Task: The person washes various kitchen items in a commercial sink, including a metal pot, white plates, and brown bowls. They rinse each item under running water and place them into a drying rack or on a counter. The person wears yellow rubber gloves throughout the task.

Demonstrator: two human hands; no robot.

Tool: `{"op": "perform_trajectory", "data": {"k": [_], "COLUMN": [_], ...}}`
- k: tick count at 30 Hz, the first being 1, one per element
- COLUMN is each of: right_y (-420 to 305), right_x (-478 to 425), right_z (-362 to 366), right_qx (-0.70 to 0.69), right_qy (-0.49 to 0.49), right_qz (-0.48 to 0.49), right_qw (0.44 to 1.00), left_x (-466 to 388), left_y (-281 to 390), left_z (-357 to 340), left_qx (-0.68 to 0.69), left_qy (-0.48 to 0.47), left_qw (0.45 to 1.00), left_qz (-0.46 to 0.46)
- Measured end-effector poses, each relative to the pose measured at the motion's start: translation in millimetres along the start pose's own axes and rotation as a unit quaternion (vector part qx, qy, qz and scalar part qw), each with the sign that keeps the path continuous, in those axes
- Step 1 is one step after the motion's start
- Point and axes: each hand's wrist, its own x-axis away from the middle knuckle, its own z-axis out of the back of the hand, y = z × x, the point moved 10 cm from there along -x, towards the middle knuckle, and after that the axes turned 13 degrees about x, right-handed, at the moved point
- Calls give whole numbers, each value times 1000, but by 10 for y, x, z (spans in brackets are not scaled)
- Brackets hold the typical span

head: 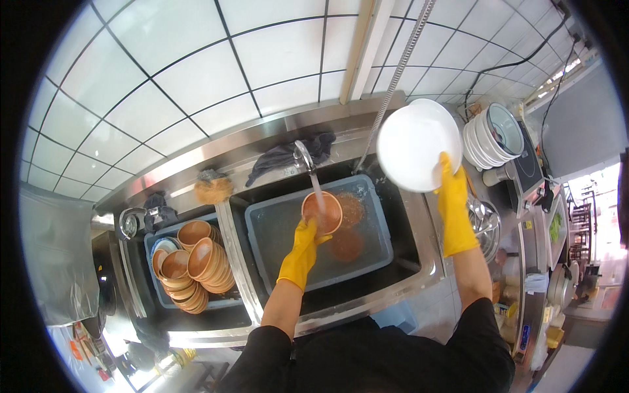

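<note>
My left hand [305, 240], in a yellow rubber glove, grips a brown bowl [334, 204] by its near rim. Water from the curved metal faucet [304, 154] runs into this bowl, above a blue-gray plastic tub [255, 265] of cloudy water in the sink. Two round brown shapes show in the water beside it. At the right, my right hand [453, 206], gloved too, has its fingers on the lower right of white round dishes [415, 142], which overlap at the sink's right edge. Fingertips partly show; whether it bears their weight is unclear.
Stacked brown bowls [211, 263] fill a second blue tub [157, 282] in the left basin. A sponge [214, 190] and a dark cloth [275, 159] lie on the back ledge. White bowls [479, 142] are stacked at right, near a metal bowl of utensils [484, 223]. A flexible metal hose [393, 88] hangs behind.
</note>
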Motion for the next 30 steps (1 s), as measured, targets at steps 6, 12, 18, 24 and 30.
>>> {"op": "perform_trajectory", "data": {"k": [6,12,18,24,30], "right_y": [509,363,826,1066,1319], "right_x": [-1250,-1233,-1473,556,2069], "right_z": [199,-117,294,-1167,-2754], "right_qx": [218,558,308,-12,-26], "right_qy": [27,69,113,-144,-317], "right_qz": [64,383,-39,-160,-224], "right_qw": [973,733,944,976,921], "left_x": [155,172,173,139,128], "left_y": [151,205,198,179,249], "left_z": [-131,26,89,197,220], "left_qx": [-11,-73,-107,-148,-338], "left_qy": [-26,28,98,187,176], "left_qw": [1000,997,988,967,894], "left_qz": [11,-7,-58,-94,-237]}}
